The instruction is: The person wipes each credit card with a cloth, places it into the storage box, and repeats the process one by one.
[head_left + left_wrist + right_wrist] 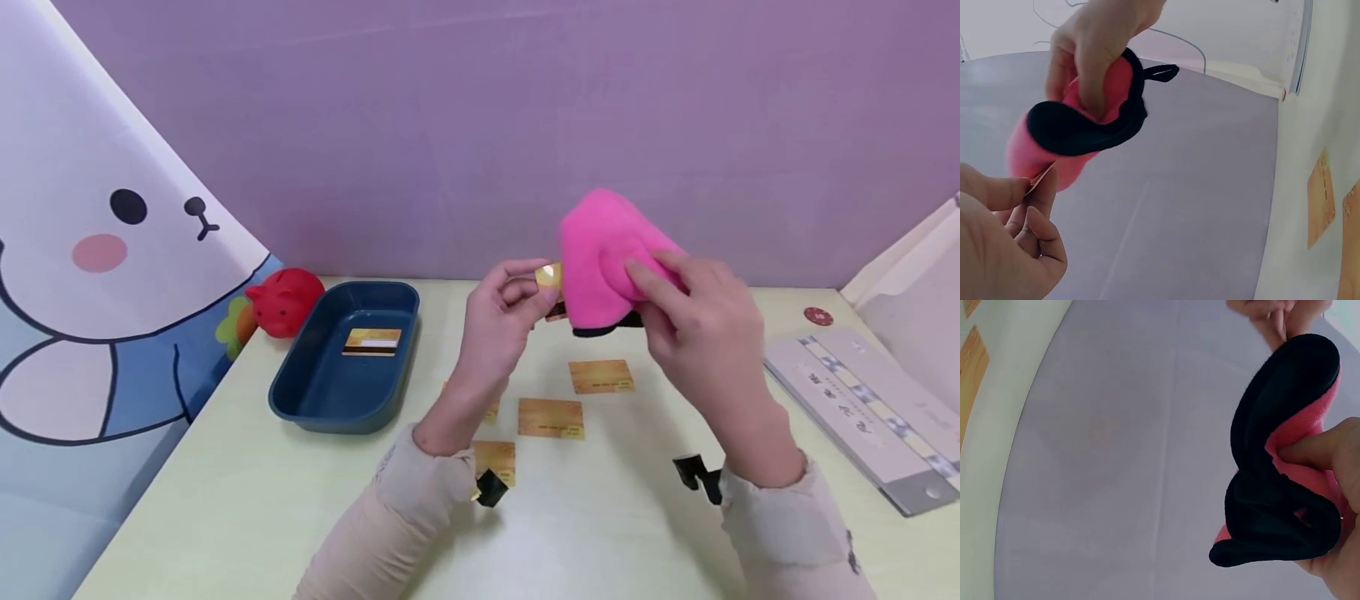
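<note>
Two raised hands share the work well above the table. From where I stand, the right hand pinches the pink cloth pouch, fingers on one face and a digit digging into the other, so its dark-edged mouth buckles in a fold; that grip probably lets one hand carry the soft thing and steady it at once. The mouth faces downward, which the left wrist view shows best, with a small black loop at its rim.

The left hand pinches a gold card between thumb and fingers, keeping it upright at the pouch's left side. I cannot tell whether card and cloth touch or merely overlap. Holding it by an edge likely leaves the rest of it free.

Below, more gold cards lie flat and apart, perhaps so that each can be lifted singly; one is half hidden behind the left wrist. The blue tray sits off to the left, out of the hands' way, with a single striped card inside it and a red piggy bank just beside it.
</note>
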Tool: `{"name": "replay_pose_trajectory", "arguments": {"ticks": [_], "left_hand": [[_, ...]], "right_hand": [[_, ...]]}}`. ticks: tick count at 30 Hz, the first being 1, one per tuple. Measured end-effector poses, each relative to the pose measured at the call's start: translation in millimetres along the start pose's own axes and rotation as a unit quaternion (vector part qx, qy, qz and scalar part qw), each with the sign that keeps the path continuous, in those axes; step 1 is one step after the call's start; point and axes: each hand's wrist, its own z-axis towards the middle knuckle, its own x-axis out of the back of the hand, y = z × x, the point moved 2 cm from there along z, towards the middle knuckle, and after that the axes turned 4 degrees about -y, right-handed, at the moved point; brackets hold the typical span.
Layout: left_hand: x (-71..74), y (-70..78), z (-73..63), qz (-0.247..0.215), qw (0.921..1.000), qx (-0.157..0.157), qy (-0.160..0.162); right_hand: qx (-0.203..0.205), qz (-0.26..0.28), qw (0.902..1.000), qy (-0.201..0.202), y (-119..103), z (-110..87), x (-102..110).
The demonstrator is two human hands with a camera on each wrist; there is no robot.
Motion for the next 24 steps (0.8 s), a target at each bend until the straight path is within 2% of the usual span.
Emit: {"name": "replay_pose_trajectory", "arguments": {"ticks": [4, 8, 14, 17, 20, 22, 24], "left_hand": [[3.7, 2.3, 0.5, -0.003, 1.0000, 0.003, 0.008], [10.7, 8.2, 4.5, -0.022, 0.9998, 0.000, 0.002], [38.5, 24.3, 10.1, -0.043, 0.9985, -0.016, 0.032], [61.6, 35.6, 8.8, -0.031, 0.9981, -0.023, 0.048], [94.4, 49.6, 3.3, 0.005, 0.9968, -0.021, 0.077], [118.5, 58.8, -0.2, 0.041, 0.9941, -0.004, 0.100], [142.0, 66.6, -0.3, 0.091, 0.9882, 0.027, 0.121]], "right_hand": [[-0.032, -0.017, 0.9991, 0.023, 11.8, -1.5, 3.5], [-0.078, -0.020, 0.9949, 0.061, 21.9, -0.7, 9.6], [-0.125, -0.007, 0.9860, 0.111, 30.3, 1.4, 15.2], [-0.132, 0.004, 0.9839, 0.120, 29.6, 1.5, 14.1], [-0.134, 0.018, 0.9812, 0.137, 26.8, 2.3, 10.6], [-0.136, 0.025, 0.9792, 0.148, 24.1, 2.4, 9.3], [-0.137, 0.029, 0.9768, 0.162, 21.2, 3.3, 9.2]]}}
